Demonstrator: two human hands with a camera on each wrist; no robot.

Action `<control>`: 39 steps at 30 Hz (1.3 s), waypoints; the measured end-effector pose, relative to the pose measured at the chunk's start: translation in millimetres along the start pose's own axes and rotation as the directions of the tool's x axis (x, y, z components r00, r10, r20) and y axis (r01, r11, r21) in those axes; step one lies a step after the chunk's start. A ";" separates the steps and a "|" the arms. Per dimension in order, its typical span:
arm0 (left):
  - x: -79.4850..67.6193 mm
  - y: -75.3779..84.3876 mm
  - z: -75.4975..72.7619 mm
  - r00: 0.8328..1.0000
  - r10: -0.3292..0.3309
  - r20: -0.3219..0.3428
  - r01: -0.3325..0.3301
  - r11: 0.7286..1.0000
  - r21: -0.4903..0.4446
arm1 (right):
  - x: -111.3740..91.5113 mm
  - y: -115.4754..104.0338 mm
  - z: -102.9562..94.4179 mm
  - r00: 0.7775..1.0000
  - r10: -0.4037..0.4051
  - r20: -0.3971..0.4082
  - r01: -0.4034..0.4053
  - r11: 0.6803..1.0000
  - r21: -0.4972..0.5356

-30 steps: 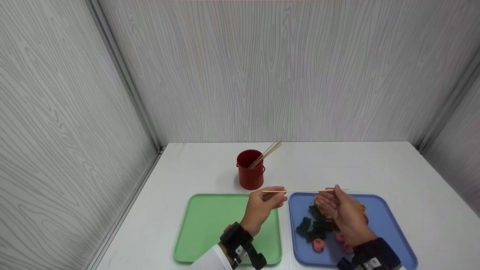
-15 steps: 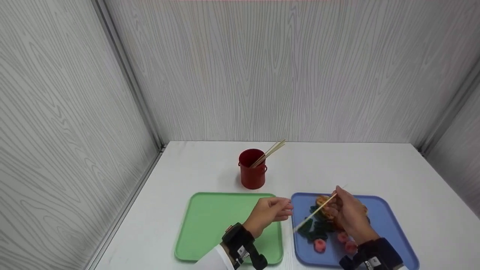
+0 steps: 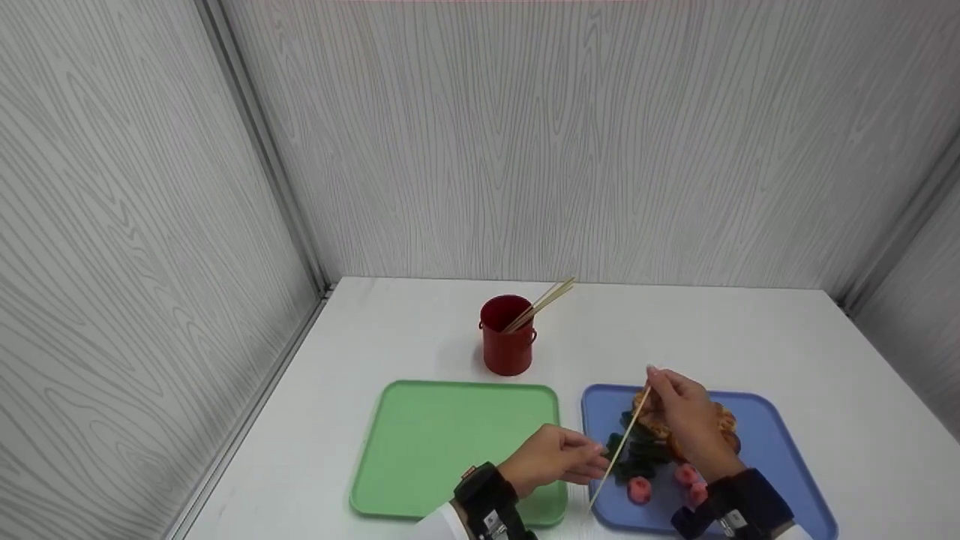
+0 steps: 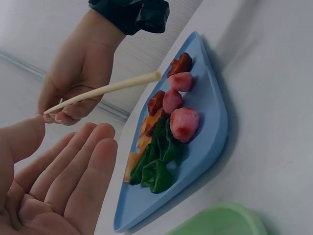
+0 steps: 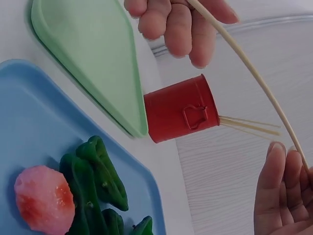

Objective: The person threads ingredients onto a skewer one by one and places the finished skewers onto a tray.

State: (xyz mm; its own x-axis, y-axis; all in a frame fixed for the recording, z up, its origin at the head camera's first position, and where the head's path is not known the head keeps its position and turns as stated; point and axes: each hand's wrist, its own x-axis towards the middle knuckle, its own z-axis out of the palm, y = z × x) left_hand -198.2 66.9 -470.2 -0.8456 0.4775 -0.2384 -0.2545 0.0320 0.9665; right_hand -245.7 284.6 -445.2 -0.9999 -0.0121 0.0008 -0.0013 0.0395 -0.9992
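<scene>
Right hand: thumb and fingers pinch a thin pale stick near its upper end, above the far left part of the blue tray.
Stick: in the air, slanting from the right fingertips down toward the desk's near side; in the head view its lower end shows over the blue tray's left edge — whether it touches there cannot be told.
Left hand: fingers extended side by side, gripping nothing, just beside the stick; contact with it cannot be told.
Blue tray: toward the desk's right edge, bearing dark green pieces near its left edge, round pink pieces nearer its near edge, and yellow-brown pieces toward its far edge, partly hidden by the right hand.
Green tray: left of the blue tray, a narrow gap between them; the left wrist is above its near right corner.
Red bucket: upright between the green tray's far right corner and the desk's far edge — thin sticks lean out over its right rim.
Desk: white, its far edge meeting a pale wood-grain panel.
Wrists: black straps with small devices on both.
</scene>
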 end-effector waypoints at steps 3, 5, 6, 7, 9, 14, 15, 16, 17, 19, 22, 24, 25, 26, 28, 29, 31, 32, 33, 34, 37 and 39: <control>-1.8 -4.8 3.9 1.000 0.007 0.016 -0.007 1.000 0.002 | 0.6 -0.4 1.8 1.000 0.019 0.019 -0.018 1.000 -0.016; -3.3 -7.3 5.3 0.999 0.007 0.039 -0.007 1.000 -0.002 | 0.6 0.2 2.2 0.999 0.017 0.039 -0.016 0.999 -0.028; -4.3 -8.2 5.5 0.999 0.009 0.054 -0.009 1.000 -0.007 | 0.6 0.6 2.3 0.999 0.011 0.047 -0.010 0.999 -0.036; -5.2 -9.1 5.5 0.997 0.009 0.071 -0.009 1.000 -0.009 | 0.3 1.3 2.4 0.998 -0.001 0.059 0.004 0.999 -0.040; -6.7 -10.6 5.1 0.994 0.008 0.106 -0.006 1.000 -0.017 | 0.0 2.7 2.6 0.996 -0.030 0.081 0.033 0.998 -0.046; -8.2 -16.2 4.2 0.983 0.002 0.186 0.004 1.000 -0.028 | -1.0 4.4 3.8 0.989 -0.077 0.124 0.085 0.995 -0.059; -8.4 -17.4 4.4 0.980 0.001 0.198 0.005 1.000 -0.030 | -1.1 4.4 4.2 0.988 -0.081 0.132 0.091 0.994 -0.065; -8.6 -18.7 4.7 0.978 0.003 0.207 0.004 0.999 -0.033 | -1.5 4.1 4.5 0.987 -0.084 0.137 0.095 0.993 -0.076; -8.8 -19.8 5.1 0.977 0.004 0.214 0.004 0.999 -0.035 | -1.7 4.0 4.9 0.986 -0.085 0.141 0.097 0.992 -0.086; -9.0 -21.9 5.9 0.976 0.007 0.217 0.000 1.000 -0.031 | -1.9 4.3 5.3 0.985 -0.086 0.148 0.101 0.990 -0.100; -9.5 -24.2 6.2 0.980 0.028 0.198 -0.024 0.999 -0.026 | -2.3 5.3 5.4 0.984 -0.093 0.152 0.107 0.990 -0.088; -9.7 -25.1 5.7 0.984 0.037 0.177 -0.034 0.999 -0.019 | -2.2 6.8 4.9 0.983 -0.098 0.154 0.111 0.991 -0.074; -9.5 -25.3 5.3 0.985 0.043 0.166 -0.041 0.999 -0.018 | -1.9 7.2 4.5 0.983 -0.097 0.153 0.107 0.992 -0.063; -9.4 -25.1 5.0 0.987 0.048 0.154 -0.045 0.999 -0.018 | -1.6 8.0 4.0 0.985 -0.093 0.149 0.102 0.993 -0.052; -9.2 -24.9 4.4 0.990 0.052 0.132 -0.052 0.999 -0.008 | -1.0 9.8 2.9 0.988 -0.071 0.138 0.078 0.996 -0.042; -9.1 -24.9 4.1 0.991 0.054 0.124 -0.054 0.999 -0.001 | -0.7 10.7 2.5 0.990 -0.054 0.129 0.060 0.997 -0.041; -9.6 -24.8 3.8 0.993 0.054 0.110 -0.055 0.999 0.003 | -0.2 12.8 2.1 0.994 -0.012 0.108 0.017 0.999 -0.044; -9.9 -24.8 3.6 0.993 0.053 0.104 -0.054 0.999 0.005 | -0.2 13.9 1.9 0.995 0.009 0.100 -0.004 0.999 -0.053; -10.0 -24.9 3.4 0.993 0.052 0.102 -0.053 0.999 0.006 | 0.2 15.3 2.0 0.995 0.027 0.098 -0.020 0.997 -0.070; -10.2 -24.7 3.0 0.993 0.048 0.103 -0.050 0.999 0.009 | 0.6 16.5 2.2 0.994 0.043 0.099 -0.034 0.995 -0.092; -10.1 -23.5 1.6 0.992 0.045 0.117 -0.045 0.999 0.000 | 2.7 22.5 2.4 0.991 0.044 0.126 -0.015 0.976 -0.216; -9.1 -22.1 0.6 0.990 0.048 0.131 -0.048 0.999 -0.002 | 4.3 27.3 2.5 0.988 0.008 0.156 0.048 0.934 -0.354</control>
State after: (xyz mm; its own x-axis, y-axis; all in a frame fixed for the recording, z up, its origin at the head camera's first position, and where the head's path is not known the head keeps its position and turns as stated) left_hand -184.5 62.3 -489.4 -0.7878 0.5898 -0.1777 -0.2149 0.0072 0.9766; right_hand -250.0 283.1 -472.6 -0.9858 -0.1674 -0.0139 -0.0533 0.3901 -0.9192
